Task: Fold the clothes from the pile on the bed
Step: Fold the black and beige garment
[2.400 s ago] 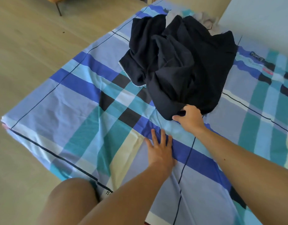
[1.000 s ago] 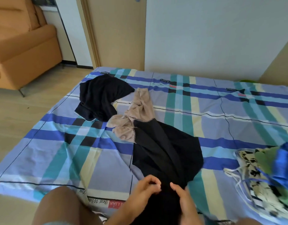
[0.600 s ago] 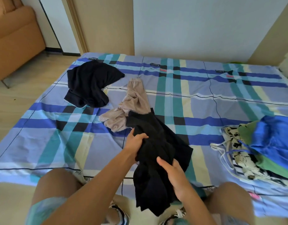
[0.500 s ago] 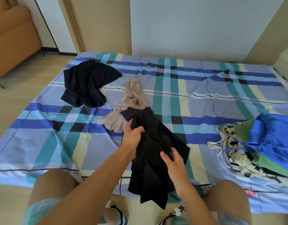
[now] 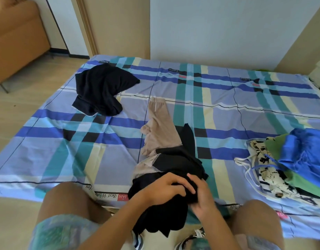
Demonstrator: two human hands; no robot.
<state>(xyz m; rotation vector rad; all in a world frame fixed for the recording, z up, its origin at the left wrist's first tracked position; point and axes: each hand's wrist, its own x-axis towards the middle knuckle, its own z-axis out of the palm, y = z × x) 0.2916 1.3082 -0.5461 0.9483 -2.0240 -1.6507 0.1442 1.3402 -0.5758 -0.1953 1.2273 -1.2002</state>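
A crumpled black garment (image 5: 175, 165) lies at the near edge of the checked bed (image 5: 65, 145) and hangs over it between my knees. My left hand (image 5: 162, 188) and my right hand (image 5: 200, 197) both grip its bunched cloth, close together at the bed's edge. A beige garment (image 5: 161, 127) lies just beyond, partly under the black one. Another black garment (image 5: 101, 91) sits in a heap at the far left of the bed.
A stack of clothes, blue (image 5: 307, 150) on top of green and black-and-white patterned pieces (image 5: 269, 170), lies at the right. An orange sofa (image 5: 15, 38) stands on the wooden floor at the far left. A wall runs behind the bed.
My hands have pulled the black garment toward the near edge and come together on it. The beige garment has been dragged along a little. The view has shifted from the pile.
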